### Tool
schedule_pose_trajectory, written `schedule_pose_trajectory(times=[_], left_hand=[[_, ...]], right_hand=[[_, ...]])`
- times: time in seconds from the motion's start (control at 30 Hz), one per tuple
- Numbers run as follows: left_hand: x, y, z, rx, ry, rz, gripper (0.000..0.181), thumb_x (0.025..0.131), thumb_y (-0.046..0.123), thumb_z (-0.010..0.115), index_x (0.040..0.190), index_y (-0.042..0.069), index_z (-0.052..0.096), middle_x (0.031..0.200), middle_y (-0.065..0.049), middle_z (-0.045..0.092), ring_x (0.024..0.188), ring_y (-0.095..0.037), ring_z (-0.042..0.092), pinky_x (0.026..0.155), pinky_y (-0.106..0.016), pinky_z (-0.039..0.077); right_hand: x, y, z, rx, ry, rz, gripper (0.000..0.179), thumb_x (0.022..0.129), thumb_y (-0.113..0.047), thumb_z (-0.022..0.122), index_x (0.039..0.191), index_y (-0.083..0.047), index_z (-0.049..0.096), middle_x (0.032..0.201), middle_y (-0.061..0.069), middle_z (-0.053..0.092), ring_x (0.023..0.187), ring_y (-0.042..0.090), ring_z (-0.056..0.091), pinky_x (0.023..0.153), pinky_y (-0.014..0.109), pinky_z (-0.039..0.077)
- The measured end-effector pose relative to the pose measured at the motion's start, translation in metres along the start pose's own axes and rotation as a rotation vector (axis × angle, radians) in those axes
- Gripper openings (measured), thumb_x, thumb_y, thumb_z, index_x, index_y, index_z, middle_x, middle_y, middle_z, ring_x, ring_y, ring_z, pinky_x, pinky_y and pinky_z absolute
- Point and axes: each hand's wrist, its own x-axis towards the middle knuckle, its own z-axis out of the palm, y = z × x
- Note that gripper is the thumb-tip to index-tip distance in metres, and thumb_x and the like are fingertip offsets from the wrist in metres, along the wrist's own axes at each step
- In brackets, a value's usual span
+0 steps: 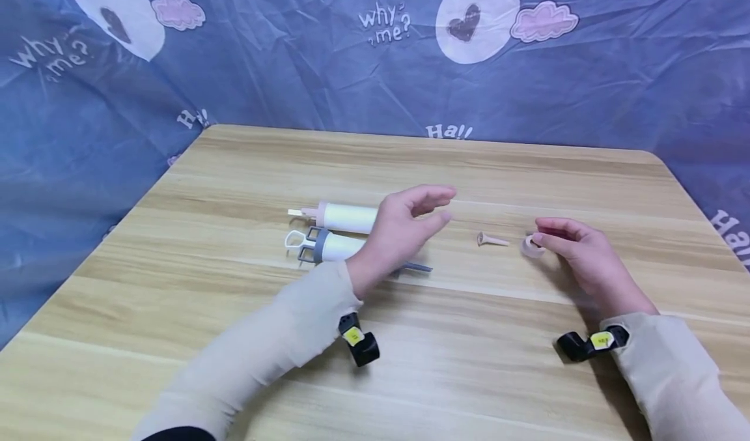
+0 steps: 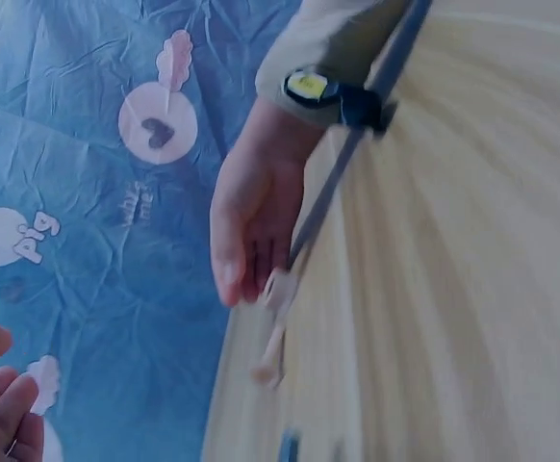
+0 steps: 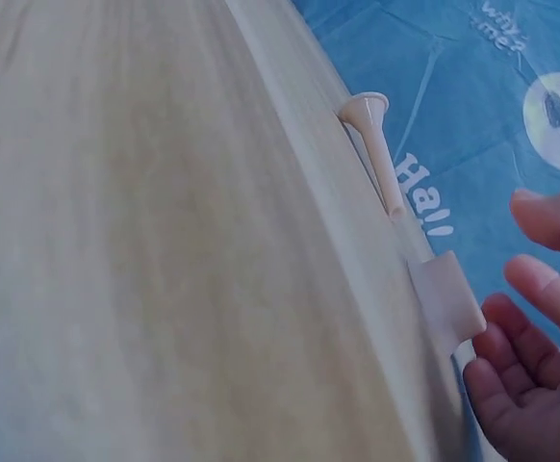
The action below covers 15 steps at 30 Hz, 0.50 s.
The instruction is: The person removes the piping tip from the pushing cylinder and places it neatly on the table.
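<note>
My left hand hovers with loosely bent fingers and nothing between them. It covers the right parts of two white syringe-like tubes, one with a pink collar, one with a dark grey collar. A dark nozzle sticks out to the right below that hand. My right hand is beside a small pale round cap. In the right wrist view, its lower fingertips are at the edge of the cap, with the upper digits apart from it. A pinkish flared nozzle lies left of the cap.
The wooden table has rounded far corners. Behind it and along the left hangs a blue printed cloth. A black camera mount is strapped on the left wrist, another mount on the right.
</note>
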Motion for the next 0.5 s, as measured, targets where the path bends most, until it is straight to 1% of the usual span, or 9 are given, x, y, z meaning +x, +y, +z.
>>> schedule_pose_trajectory(times=[0.1, 0.13, 0.17, 0.2, 0.27, 0.37, 0.43, 0.5], left_hand=[[-0.005, 0.003, -0.019, 0.064, -0.029, 0.012, 0.030, 0.086, 0.006, 0.064, 0.115, 0.006, 0.064, 0.114, -0.007, 0.066, 0.102, -0.013, 0.062, 0.088, -0.020, 0.048], [-0.007, 0.002, -0.026, 0.094, -0.046, 0.015, 0.030, 0.086, 0.007, 0.064, 0.115, 0.006, 0.064, 0.115, -0.007, 0.066, 0.102, -0.014, 0.062, 0.088, -0.021, 0.048], [-0.009, 0.002, -0.032, 0.133, -0.065, 0.018, 0.030, 0.086, 0.007, 0.064, 0.116, 0.006, 0.064, 0.115, -0.007, 0.066, 0.102, -0.016, 0.062, 0.089, -0.021, 0.048], [-0.012, 0.001, -0.038, 0.185, -0.086, 0.019, 0.030, 0.086, 0.009, 0.064, 0.116, 0.007, 0.064, 0.116, -0.005, 0.065, 0.102, -0.017, 0.062, 0.089, -0.022, 0.048], [-0.016, -0.002, -0.050, 0.304, -0.133, 0.042, 0.029, 0.087, 0.011, 0.063, 0.116, 0.008, 0.064, 0.117, -0.004, 0.065, 0.103, -0.018, 0.062, 0.088, -0.024, 0.048], [-0.021, -0.007, -0.066, 0.489, -0.200, 0.120, 0.029, 0.087, 0.012, 0.063, 0.115, 0.008, 0.065, 0.116, -0.003, 0.065, 0.104, -0.019, 0.061, 0.088, -0.026, 0.049], [-0.023, -0.011, -0.075, 0.577, -0.243, 0.178, 0.029, 0.085, 0.011, 0.065, 0.114, 0.007, 0.065, 0.115, -0.005, 0.065, 0.104, -0.020, 0.061, 0.089, -0.029, 0.049], [-0.025, -0.014, -0.081, 0.634, -0.287, 0.206, 0.029, 0.084, 0.011, 0.066, 0.113, 0.005, 0.065, 0.114, -0.006, 0.066, 0.105, -0.020, 0.061, 0.091, -0.030, 0.048]], right_hand=[[0.000, -0.005, 0.002, -0.131, 0.031, 0.016, 0.024, 0.088, -0.019, 0.064, 0.111, -0.019, 0.058, 0.097, -0.023, 0.061, 0.092, -0.010, 0.049, 0.077, 0.003, 0.037], [0.000, -0.006, 0.003, -0.155, 0.043, 0.017, 0.025, 0.088, -0.020, 0.064, 0.112, -0.019, 0.057, 0.097, -0.025, 0.060, 0.092, -0.011, 0.049, 0.077, 0.004, 0.037], [0.000, -0.007, 0.004, -0.156, 0.055, 0.015, 0.025, 0.088, -0.021, 0.064, 0.112, -0.020, 0.056, 0.097, -0.025, 0.060, 0.092, -0.011, 0.049, 0.077, 0.004, 0.037], [-0.001, -0.008, 0.005, -0.135, 0.068, 0.012, 0.025, 0.087, -0.019, 0.064, 0.111, -0.021, 0.056, 0.096, -0.024, 0.060, 0.090, -0.011, 0.050, 0.076, 0.004, 0.037], [-0.002, -0.010, 0.008, -0.049, 0.093, -0.013, 0.024, 0.087, -0.015, 0.065, 0.108, -0.023, 0.057, 0.094, -0.021, 0.060, 0.088, -0.009, 0.052, 0.076, 0.004, 0.039], [-0.005, -0.014, 0.012, 0.135, 0.110, -0.074, 0.029, 0.084, -0.004, 0.065, 0.105, -0.023, 0.057, 0.091, -0.014, 0.062, 0.084, -0.005, 0.056, 0.075, 0.004, 0.042], [-0.007, -0.018, 0.016, 0.214, 0.101, -0.109, 0.031, 0.084, 0.000, 0.064, 0.105, -0.021, 0.057, 0.092, -0.011, 0.063, 0.084, -0.003, 0.058, 0.076, 0.005, 0.044], [-0.008, -0.023, 0.020, 0.265, 0.083, -0.136, 0.031, 0.084, 0.003, 0.062, 0.106, -0.019, 0.058, 0.092, -0.009, 0.064, 0.085, -0.001, 0.060, 0.077, 0.006, 0.045]])
